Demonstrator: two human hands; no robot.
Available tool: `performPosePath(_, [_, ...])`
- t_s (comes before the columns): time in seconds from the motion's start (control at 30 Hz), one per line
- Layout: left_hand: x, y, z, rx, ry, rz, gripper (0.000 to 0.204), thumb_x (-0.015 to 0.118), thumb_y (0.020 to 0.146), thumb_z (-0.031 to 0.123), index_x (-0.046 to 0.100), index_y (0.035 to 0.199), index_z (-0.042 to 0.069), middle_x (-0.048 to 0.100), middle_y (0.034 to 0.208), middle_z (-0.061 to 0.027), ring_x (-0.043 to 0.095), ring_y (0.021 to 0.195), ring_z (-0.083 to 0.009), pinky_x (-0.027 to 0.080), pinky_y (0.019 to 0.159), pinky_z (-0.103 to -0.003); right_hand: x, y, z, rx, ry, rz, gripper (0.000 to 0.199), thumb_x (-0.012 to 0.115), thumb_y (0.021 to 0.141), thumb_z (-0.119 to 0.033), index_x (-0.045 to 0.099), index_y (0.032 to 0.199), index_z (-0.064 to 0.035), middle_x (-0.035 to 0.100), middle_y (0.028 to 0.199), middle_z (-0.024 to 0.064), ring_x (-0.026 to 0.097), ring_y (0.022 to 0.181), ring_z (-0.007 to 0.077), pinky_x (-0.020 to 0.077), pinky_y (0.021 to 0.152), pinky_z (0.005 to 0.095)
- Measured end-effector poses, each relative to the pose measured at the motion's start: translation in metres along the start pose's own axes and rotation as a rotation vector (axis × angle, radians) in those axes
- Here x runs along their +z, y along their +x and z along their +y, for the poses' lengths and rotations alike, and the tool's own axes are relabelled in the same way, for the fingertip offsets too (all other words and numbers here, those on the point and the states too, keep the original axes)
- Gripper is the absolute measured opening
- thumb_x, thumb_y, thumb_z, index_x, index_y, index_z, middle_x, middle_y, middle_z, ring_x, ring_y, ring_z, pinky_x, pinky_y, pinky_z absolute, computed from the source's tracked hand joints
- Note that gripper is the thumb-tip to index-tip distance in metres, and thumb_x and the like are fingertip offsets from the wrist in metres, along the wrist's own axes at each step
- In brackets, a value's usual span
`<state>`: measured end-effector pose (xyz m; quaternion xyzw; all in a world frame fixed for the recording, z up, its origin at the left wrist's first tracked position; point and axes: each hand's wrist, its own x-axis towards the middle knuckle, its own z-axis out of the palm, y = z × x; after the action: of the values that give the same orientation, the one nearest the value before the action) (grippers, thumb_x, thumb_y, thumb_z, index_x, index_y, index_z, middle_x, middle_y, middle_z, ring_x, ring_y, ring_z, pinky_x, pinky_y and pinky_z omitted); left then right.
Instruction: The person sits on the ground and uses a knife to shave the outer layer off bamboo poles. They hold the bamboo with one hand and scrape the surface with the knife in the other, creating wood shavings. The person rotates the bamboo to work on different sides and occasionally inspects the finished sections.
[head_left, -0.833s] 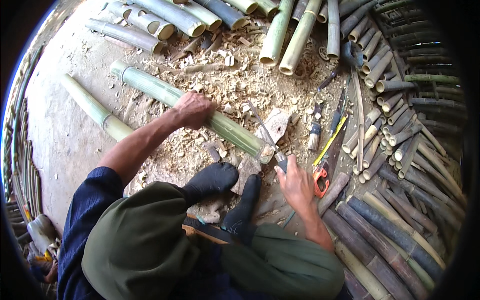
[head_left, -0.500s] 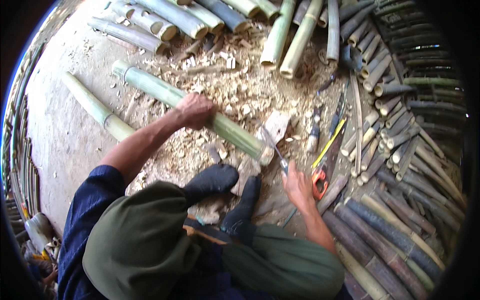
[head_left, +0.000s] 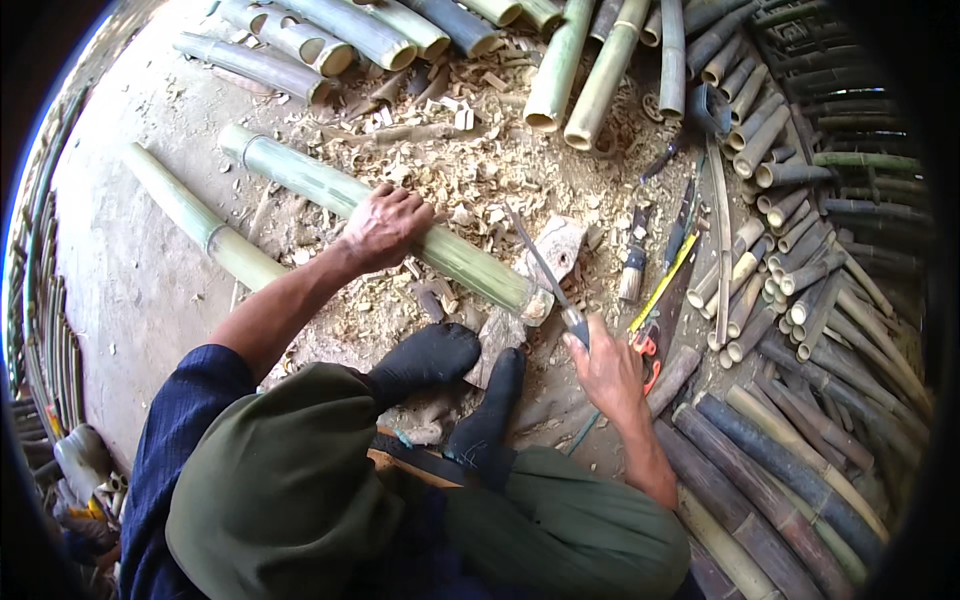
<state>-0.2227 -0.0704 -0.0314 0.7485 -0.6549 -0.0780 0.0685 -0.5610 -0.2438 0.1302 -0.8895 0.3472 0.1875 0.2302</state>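
Observation:
My left hand (head_left: 388,228) is closed over the middle of a thick green bamboo pole (head_left: 300,178), which slants from the upper left down toward my feet. The pole's near right end lies by a pale wood block (head_left: 560,245). In my right hand (head_left: 610,375) is the handle of a knife (head_left: 541,262) with a long, narrow blade. The blade points up and left, past the pole's cut end and in front of the block. A second green bamboo pole (head_left: 200,222) lies on the ground left of my left forearm.
Wood shavings (head_left: 480,170) cover the ground ahead. Right of the knife lie a yellow measuring tape (head_left: 665,282), an orange-handled tool (head_left: 648,355) and a dark-handled tool (head_left: 634,262). Bamboo stacks line the far side and the right (head_left: 760,490). My dark-covered feet (head_left: 425,362) are beside the pole.
The knife's tip has swung up and away from the pole's end, and my right hand has shifted slightly right. My left hand and the pole have barely moved.

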Motion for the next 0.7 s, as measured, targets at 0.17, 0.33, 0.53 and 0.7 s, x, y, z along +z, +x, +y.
performPosePath(0.17, [0.004,-0.006,-0.001,0.060,-0.002,0.226,0.029,0.073,0.083,0.020,0.059,0.105,0.007,0.061,0.097,-0.0089,0.062,0.093,-0.0278,0.047,0.089,-0.044,-0.020,-0.015,-0.033,-0.503,0.199,0.605,0.026,0.065,0.106,-0.020,0.056,0.119,0.0008,0.072,0.091,0.0254,0.075,0.073,0.0392,0.0592,0.063,0.0488])
performPosePath(0.33, [0.009,0.009,0.001,0.091,0.010,0.238,0.034,0.076,0.083,0.024,0.059,0.107,0.007,0.062,0.098,-0.0100,0.063,0.095,-0.0280,0.048,0.092,-0.045,0.041,0.013,0.043,0.024,-0.149,0.078,0.026,0.068,0.104,-0.022,0.052,0.111,-0.0015,0.073,0.081,0.0261,0.073,0.070,0.0469,0.0587,0.063,0.0539])
performPosePath(0.53, [0.018,-0.014,-0.002,0.025,0.090,0.313,0.033,0.072,0.092,0.025,0.060,0.118,0.008,0.063,0.108,-0.0093,0.063,0.103,-0.0264,0.048,0.098,-0.045,-0.016,-0.008,-0.020,-0.224,0.133,0.302,0.042,0.069,0.104,-0.028,0.058,0.127,0.0058,0.074,0.099,0.0318,0.077,0.082,0.0455,0.0602,0.068,0.0523])
performPosePath(0.7, [0.014,-0.009,0.010,0.008,0.085,0.291,0.040,0.071,0.092,0.022,0.059,0.127,0.007,0.063,0.119,-0.0124,0.063,0.115,-0.0296,0.047,0.106,-0.048,0.038,0.002,0.025,-0.166,-0.013,0.259,0.037,0.068,0.105,-0.027,0.058,0.120,0.0045,0.074,0.089,0.0265,0.076,0.075,0.0425,0.0602,0.065,0.0504])
